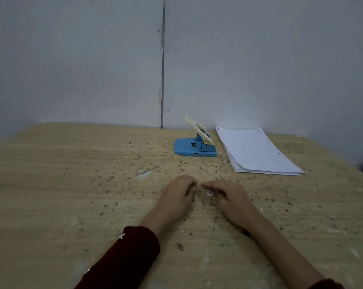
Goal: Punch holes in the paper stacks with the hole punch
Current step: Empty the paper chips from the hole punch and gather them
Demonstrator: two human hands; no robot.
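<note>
Both hands rest on the wooden table [72,184] near its middle, knuckles up, fingers loosely curled inward so the fingertips of the two nearly meet. The left hand [177,195] lies with its fingers bent toward the right hand [228,197], and neither is wrapped around the punch or the paper; whether the right fingers pinch the small pale scrap [209,192] lying just under them I cannot tell. A dark red sleeve [122,259] covers the left forearm up to the wrist, while the right forearm is bare almost to the lower edge of view, where a bit of the same red cloth [326,285] shows. The tabletop around the hands is speckled with small dark and pale bits of debris. From the hands, the blue hole punch [194,149] sits at about twelve o'clock, well apart from them, its cream lever [199,130] raised and tilted back. Just beside it, at about one o'clock from the hands, lies a stack of white paper [257,152], flat on the table, with small punched holes visible along its long edges. Behind the table stands a plain grey wall [72,59] with a vertical seam.
</note>
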